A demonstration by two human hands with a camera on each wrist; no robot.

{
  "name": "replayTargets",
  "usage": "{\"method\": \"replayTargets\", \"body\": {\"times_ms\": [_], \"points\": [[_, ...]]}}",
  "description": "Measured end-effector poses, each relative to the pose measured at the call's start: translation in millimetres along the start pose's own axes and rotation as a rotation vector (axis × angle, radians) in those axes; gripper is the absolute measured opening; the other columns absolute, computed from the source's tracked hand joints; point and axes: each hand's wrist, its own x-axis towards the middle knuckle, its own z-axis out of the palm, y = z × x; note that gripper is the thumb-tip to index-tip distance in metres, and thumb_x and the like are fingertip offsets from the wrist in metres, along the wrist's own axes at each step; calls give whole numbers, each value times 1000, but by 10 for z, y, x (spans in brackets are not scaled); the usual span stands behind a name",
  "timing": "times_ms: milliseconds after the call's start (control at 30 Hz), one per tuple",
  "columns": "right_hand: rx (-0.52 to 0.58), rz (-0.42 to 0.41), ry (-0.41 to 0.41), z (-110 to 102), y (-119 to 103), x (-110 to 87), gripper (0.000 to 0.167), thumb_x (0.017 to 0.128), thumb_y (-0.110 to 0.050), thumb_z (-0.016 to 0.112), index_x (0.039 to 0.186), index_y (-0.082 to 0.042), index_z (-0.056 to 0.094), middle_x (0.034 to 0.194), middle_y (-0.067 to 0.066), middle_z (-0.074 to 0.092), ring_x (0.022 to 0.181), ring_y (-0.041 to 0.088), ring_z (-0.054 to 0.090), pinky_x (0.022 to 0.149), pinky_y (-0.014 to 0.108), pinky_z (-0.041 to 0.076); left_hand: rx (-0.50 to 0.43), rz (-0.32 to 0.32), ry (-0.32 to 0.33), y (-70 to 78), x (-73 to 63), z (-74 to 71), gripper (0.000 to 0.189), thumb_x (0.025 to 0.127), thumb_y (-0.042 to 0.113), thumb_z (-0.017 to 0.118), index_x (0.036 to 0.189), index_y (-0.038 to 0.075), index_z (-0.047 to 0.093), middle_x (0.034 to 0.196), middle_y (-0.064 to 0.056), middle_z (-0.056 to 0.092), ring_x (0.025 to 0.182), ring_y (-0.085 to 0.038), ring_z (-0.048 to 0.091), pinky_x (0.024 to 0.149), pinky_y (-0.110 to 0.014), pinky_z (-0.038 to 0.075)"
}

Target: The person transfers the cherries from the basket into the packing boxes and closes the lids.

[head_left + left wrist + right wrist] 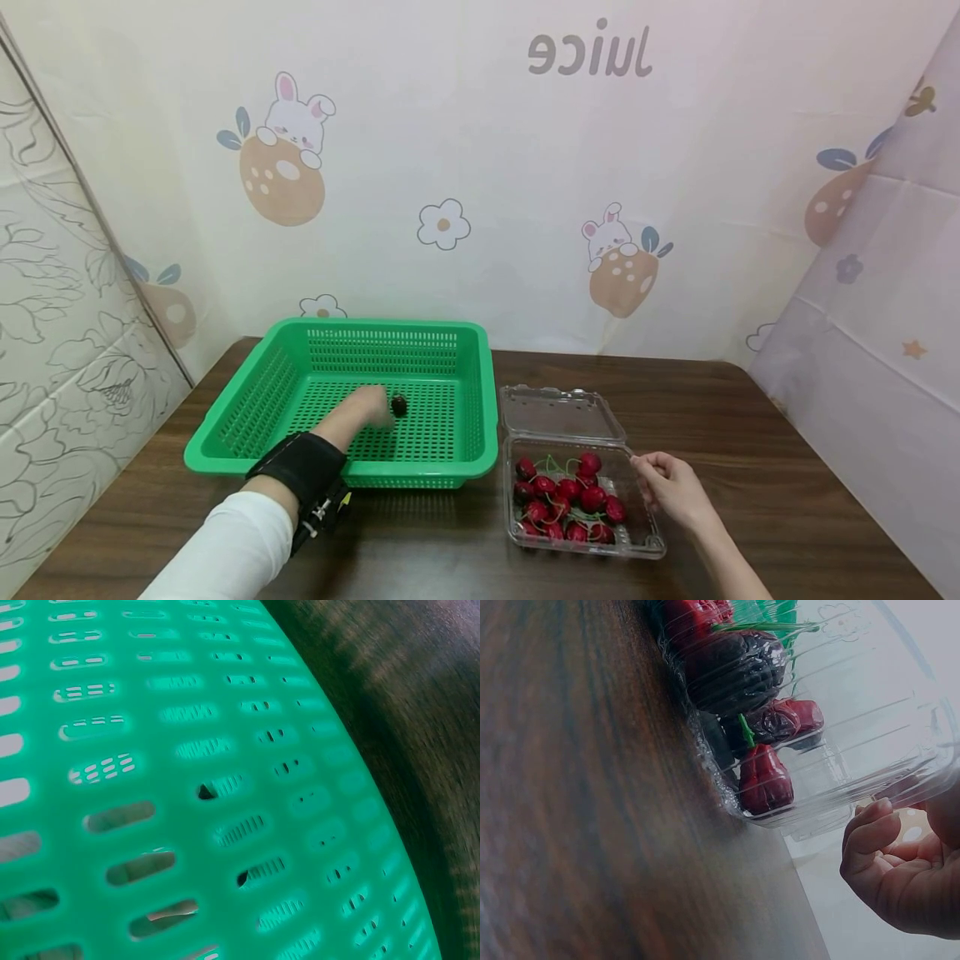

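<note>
My left hand (pixel 367 407) reaches over the front rim into a green plastic basket (pixel 489 400). It is blurred, and its fingers point down, so their grip cannot be made out. Just right of it, a dark cherry (pixel 399 406) shows against the slotted basket floor. My right hand (pixel 671 487) pinches the right rim of a clear plastic box (pixel 647 521) between thumb and curled fingers; the right wrist view shows this hand (pixel 904 870) at the rim too. Several red cherries (pixel 570 496) with green stems lie in the box. The left wrist view shows mostly basket wall (pixel 187 817).
The box's clear lid (pixel 558 414) is folded back behind it. Box and basket stand side by side on a dark wooden table (pixel 720 417). A patterned cloth (pixel 480 167) hangs behind the table, with further panels at both sides.
</note>
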Motion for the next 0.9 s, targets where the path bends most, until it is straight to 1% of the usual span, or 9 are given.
{"method": "replayTargets", "body": {"times_ms": [200,400,600,733,800,900], "points": [[3,-4,-2,-3,-6,-7,19,91,-10,48,85,7,48,54,2,44,43,11,42,43,26,41,-7,-20,-16,6,-14,12,38,80,19,65,108,-6,55,96,-18,56,82,-27,54,68,-36,43],[14,-2,-1,0,-6,-9,20,91,-11,48,85,8,48,54,2,44,43,10,42,42,26,41,6,-7,-27,9,-25,10,34,81,17,64,105,-6,55,90,-16,56,79,-25,54,67,-35,43],[-3,8,0,1,-3,-1,21,92,-13,48,85,7,48,54,2,44,44,11,42,42,26,41,-1,4,-23,9,-26,13,31,80,15,65,101,-5,56,87,-15,56,79,-25,54,66,-34,43],[1,11,-1,2,-2,1,20,92,-12,48,85,7,48,54,2,44,44,11,42,43,26,41,0,15,-2,1,-10,15,22,79,13,66,93,-3,57,90,-16,57,83,-27,54,67,-34,41],[7,12,-2,1,-3,0,20,92,-12,48,85,7,48,54,2,44,44,11,42,43,26,41,9,16,7,-2,1,17,21,79,11,65,92,-3,57,96,-19,56,86,-28,53,66,-34,42],[6,11,-3,1,-8,-3,20,92,-11,48,85,7,48,55,2,44,44,11,42,43,26,41,17,7,15,2,15,24,22,81,7,62,98,-5,56,103,-23,55,84,-26,53,62,-32,42]]}}
